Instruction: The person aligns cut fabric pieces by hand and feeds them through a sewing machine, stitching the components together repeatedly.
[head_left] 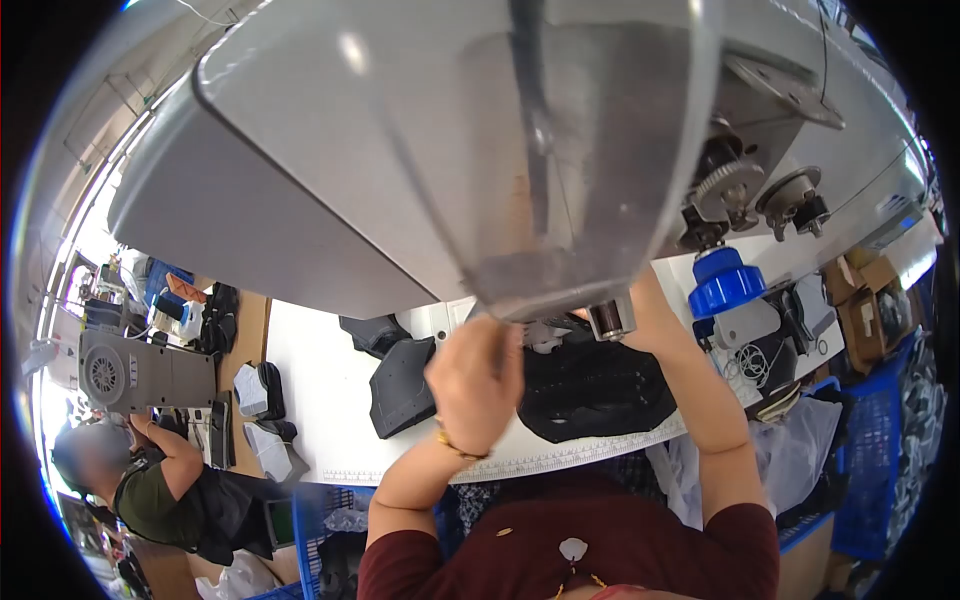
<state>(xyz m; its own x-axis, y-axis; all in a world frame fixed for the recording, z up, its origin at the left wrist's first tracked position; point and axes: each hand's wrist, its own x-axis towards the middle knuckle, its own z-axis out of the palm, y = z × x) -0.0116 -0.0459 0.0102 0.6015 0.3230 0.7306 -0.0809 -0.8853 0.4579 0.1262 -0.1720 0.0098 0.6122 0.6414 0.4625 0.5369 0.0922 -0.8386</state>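
Note:
A large sewing machine head (pixel 330 170) fills the upper view, close to the camera. Beneath it, a shaped black piece (pixel 595 390) lies on the white table (pixel 320 420). My left hand (pixel 475 385) is left of the black piece, slightly blurred, its fingers curled in. Whether anything is in them is hidden. My right hand (pixel 648 315) reaches behind the machine head at the black piece's far right edge, and most of its fingers are covered. More black pieces (pixel 403 388) lie on the table left of my left hand.
A ruler strip (pixel 540 466) runs along the table's front edge. A blue knob (pixel 725 283) hangs from the machine at right. Coiled white cable (pixel 748 368) and a blue crate (pixel 875 460) are further right. At left, a co-worker (pixel 165 490) sits by another machine (pixel 145 372).

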